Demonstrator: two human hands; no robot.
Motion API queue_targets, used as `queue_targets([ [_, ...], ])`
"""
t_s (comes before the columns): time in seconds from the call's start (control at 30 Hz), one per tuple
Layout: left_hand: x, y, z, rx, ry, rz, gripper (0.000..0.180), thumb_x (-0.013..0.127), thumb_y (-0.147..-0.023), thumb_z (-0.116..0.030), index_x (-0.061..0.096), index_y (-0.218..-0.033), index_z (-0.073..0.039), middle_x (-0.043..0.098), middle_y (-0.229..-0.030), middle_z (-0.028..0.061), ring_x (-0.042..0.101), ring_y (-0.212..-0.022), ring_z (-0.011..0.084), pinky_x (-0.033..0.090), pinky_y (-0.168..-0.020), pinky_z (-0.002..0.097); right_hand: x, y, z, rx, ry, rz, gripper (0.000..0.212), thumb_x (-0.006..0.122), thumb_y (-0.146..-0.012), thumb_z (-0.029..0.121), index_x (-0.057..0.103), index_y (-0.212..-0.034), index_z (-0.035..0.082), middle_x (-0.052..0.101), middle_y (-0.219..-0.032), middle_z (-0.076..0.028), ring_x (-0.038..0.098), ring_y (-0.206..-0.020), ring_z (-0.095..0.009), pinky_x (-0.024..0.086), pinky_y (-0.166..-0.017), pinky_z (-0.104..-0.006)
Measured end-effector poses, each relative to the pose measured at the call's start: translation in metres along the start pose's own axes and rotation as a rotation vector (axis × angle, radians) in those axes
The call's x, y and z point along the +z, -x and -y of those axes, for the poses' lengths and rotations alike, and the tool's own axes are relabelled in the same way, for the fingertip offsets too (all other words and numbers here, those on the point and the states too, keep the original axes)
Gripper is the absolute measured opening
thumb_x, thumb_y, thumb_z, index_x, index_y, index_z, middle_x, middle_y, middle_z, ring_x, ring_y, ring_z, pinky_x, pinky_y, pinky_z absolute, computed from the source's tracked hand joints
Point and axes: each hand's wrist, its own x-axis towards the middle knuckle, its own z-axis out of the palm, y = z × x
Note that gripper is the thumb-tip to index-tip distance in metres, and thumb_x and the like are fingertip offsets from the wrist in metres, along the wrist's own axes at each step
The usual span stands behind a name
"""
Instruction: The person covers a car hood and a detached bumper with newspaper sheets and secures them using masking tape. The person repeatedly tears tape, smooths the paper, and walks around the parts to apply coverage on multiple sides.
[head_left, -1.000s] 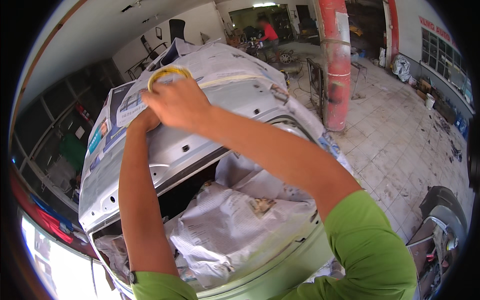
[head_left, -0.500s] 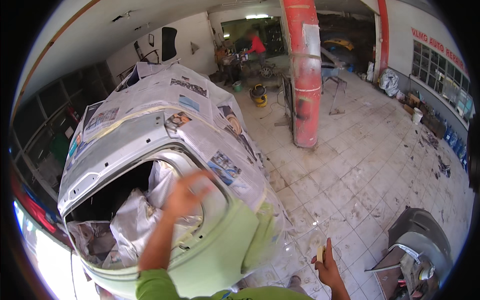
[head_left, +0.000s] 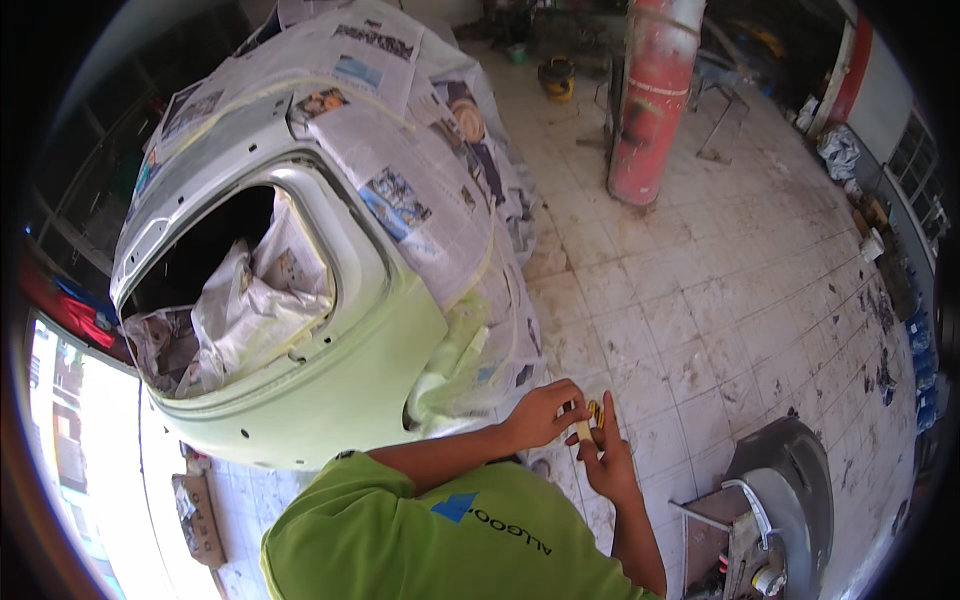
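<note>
In front of my chest, my right hand (head_left: 612, 465) holds a roll of masking tape (head_left: 584, 430), its index finger pointing up beside the roll. My left hand (head_left: 545, 413) reaches across to it, fingers bent and pinched at the tape; the exact grip is partly hidden. To the left of both hands stands a car body (head_left: 370, 350), pale green at its near corner and grey along the roof edge. Newspaper sheets (head_left: 440, 235) taped together cover its roof and side. Crumpled sheeting (head_left: 235, 310) fills part of the open rear window hole.
A dark grey bumper-like part (head_left: 790, 480) rests on the floor at the lower right. Beyond the hands rises a red and white pillar (head_left: 655, 110), with a yellow and black shop vacuum (head_left: 556, 78) farther back. A cardboard box (head_left: 198, 520) lies at lower left. Blue bottles (head_left: 922, 350) line the right wall.
My left hand has left the car's window corner and come right to the tape roll in my right hand. The view has tilted downward, showing more of my green shirt.
</note>
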Motion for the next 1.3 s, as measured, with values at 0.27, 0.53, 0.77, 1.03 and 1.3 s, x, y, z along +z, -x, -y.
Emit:
queue_targets([
  [0.27, 0.077, 0.050, 0.112, -0.323, -0.208, 0.790, 0.079, 0.070, -0.088, -0.057, 0.050, -0.148, -0.008, 0.065, -0.127, 0.0241, 0.063, -0.115, 0.0416, 0.050, -0.096, 0.0487, 0.004, 0.116, -0.268, 0.818, -0.284, -0.267, 0.072, 0.044, -0.094, -0.001, 0.021, -0.161, 0.014, 0.067, -0.074, -0.015, 0.061, -0.052, -0.019, 0.051, -0.045, -0.0324],
  [0.53, 0.063, 0.238, 0.202, -0.525, 0.071, 0.783, 0.052, 0.056, -0.101, -0.047, 0.058, -0.141, -0.014, 0.055, -0.146, 0.0215, 0.055, -0.132, 0.0346, 0.041, -0.108, 0.0454, 0.039, 0.369, -0.433, 1.076, 0.368, 0.765, 0.043, 0.051, -0.095, 0.009, 0.047, -0.137, 0.011, 0.067, -0.075, -0.016, 0.062, -0.056, -0.024, 0.050, -0.048, -0.0389],
  [0.77, 0.106, 0.361, 0.252, -0.656, 0.119, 0.580, 0.069, 0.044, -0.106, -0.056, 0.040, -0.157, -0.010, 0.046, -0.156, 0.0210, 0.046, -0.142, 0.0354, 0.034, -0.118, 0.0431, 0.042, 0.300, -0.490, 0.542, 0.485, 0.873, 0.025, 0.053, -0.092, 0.010, 0.072, -0.109, 0.009, 0.067, -0.076, -0.010, 0.065, -0.069, -0.024, 0.053, -0.063, -0.0380],
  [1.03, 0.074, 0.538, 0.242, -0.988, -0.083, 0.257, 0.078, 0.055, -0.096, -0.064, 0.046, -0.153, -0.010, 0.055, -0.146, 0.0228, 0.054, -0.133, 0.0412, 0.042, -0.112, 0.0455, 0.218, 0.098, -0.276, 0.761, -0.036, 0.203, 0.042, 0.051, -0.101, 0.008, 0.050, -0.143, 0.007, 0.066, -0.070, -0.015, 0.050, -0.040, -0.017, 0.039, -0.037, -0.0318],
  [1.3, 0.164, 0.819, 0.154, -1.210, 0.281, -0.518, 0.070, 0.063, -0.096, -0.055, 0.054, -0.146, -0.008, 0.065, -0.135, 0.0223, 0.065, -0.120, 0.0388, 0.051, -0.102, 0.0448, 0.379, 0.186, -0.277, 0.510, 0.881, 1.115, 0.060, 0.073, -0.088, 0.016, 0.054, -0.145, 0.009, 0.074, -0.099, -0.020, 0.073, -0.069, -0.030, 0.058, -0.052, -0.0414],
])
